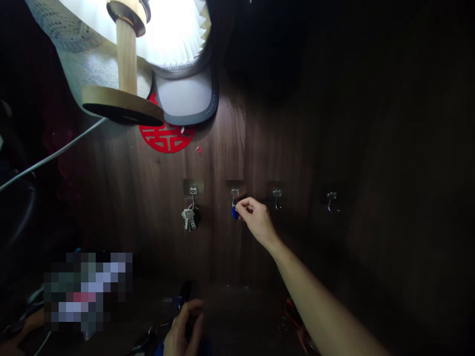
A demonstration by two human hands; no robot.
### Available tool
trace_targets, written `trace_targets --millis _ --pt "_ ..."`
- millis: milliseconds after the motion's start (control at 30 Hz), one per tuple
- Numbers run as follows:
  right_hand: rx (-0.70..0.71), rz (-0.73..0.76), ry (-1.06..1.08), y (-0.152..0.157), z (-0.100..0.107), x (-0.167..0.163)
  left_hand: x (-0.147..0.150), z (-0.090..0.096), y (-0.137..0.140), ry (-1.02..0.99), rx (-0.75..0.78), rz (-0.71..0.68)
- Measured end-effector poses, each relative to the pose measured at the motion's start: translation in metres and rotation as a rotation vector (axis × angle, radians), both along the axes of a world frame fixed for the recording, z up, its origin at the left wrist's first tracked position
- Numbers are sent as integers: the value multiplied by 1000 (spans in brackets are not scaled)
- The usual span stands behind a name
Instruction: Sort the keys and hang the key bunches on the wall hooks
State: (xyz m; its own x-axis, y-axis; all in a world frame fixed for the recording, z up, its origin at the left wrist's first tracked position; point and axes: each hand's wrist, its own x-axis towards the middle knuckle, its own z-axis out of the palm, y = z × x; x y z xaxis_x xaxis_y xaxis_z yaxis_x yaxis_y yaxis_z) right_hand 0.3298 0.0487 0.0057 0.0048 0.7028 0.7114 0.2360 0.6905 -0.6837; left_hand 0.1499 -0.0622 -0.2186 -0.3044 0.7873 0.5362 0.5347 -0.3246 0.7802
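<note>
My right hand (258, 220) pinches a small blue key fob (235, 213) by its upper edge, at the lower end of the second metal hook (233, 194) from the left. Whether the fob's ring sits on the hook is too small to tell. On the leftmost hook (193, 191) hangs a bunch of silver keys (189, 218). Low in the view, my left hand (184, 329) has bent fingers with the thumb apart, and I make out nothing held in it. Just beyond its fingers lies a dark item with a blue part (180, 299), dim and unclear.
Two more hooks, a third (276, 198) and a fourth (333, 201), are on the dark wood panel (230, 133). A lit lamp (127, 59) with a white cord (55, 154), a grey cap (185, 96) and a red round ornament (168, 141) are at upper left. Reddish items (297, 321) lie below.
</note>
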Motion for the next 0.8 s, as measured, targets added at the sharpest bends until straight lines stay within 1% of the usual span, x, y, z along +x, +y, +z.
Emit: trace_targets --millis 133,267,433,567,700,800 --pt "-62 13 25 7 -10 -3 -2 3 -1 -19 15 -38" --pt "-128 31 54 10 -20 -4 -7 9 -3 11 -16 -97" --pt "-174 83 128 4 -39 -2 -8 19 -7 3 -56 -81" --pt "-229 127 67 -9 -67 3 -8 28 -10 -25 -84 -34" --pt "-310 152 -58 -27 -105 8 -12 31 -7 -10 -84 5" --pt "-372 148 -197 -43 -131 12 -18 32 -5 24 -94 18"
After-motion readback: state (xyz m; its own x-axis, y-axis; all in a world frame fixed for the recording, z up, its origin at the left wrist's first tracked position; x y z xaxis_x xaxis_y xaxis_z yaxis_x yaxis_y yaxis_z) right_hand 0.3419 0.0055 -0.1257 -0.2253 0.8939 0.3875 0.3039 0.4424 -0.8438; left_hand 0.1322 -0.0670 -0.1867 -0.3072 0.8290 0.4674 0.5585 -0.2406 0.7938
